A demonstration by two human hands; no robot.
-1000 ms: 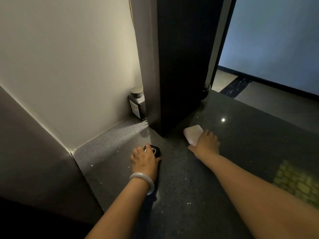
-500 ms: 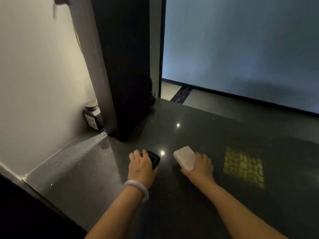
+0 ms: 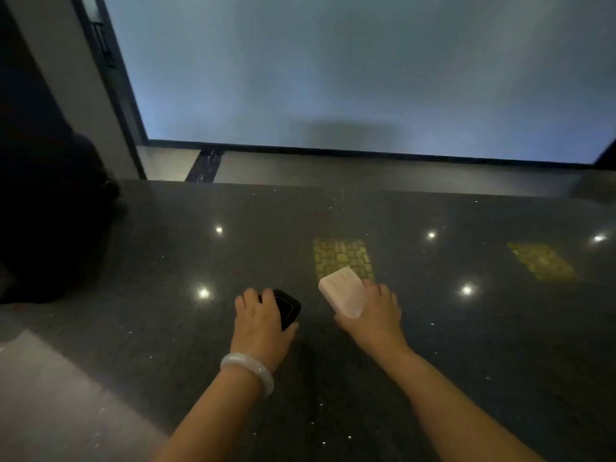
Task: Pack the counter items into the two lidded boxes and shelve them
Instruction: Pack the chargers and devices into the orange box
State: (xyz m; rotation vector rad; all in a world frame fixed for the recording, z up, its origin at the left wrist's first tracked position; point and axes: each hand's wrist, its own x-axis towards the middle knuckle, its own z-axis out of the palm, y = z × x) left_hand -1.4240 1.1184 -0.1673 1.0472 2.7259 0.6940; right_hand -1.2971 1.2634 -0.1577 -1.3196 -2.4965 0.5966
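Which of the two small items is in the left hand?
The black one, gripped by the left hand; the right hand holds the pale pink one.

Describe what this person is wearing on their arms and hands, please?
Both forearms are bare, with no sleeves in view and no gloves. The left hand has a smooth, pale, rounded bangle around its wrist. The right hand and its wrist carry nothing that shows.

Glossy speckled stone counter (image 3: 433,328); glossy black case (image 3: 287,306); matt white block (image 3: 343,291).
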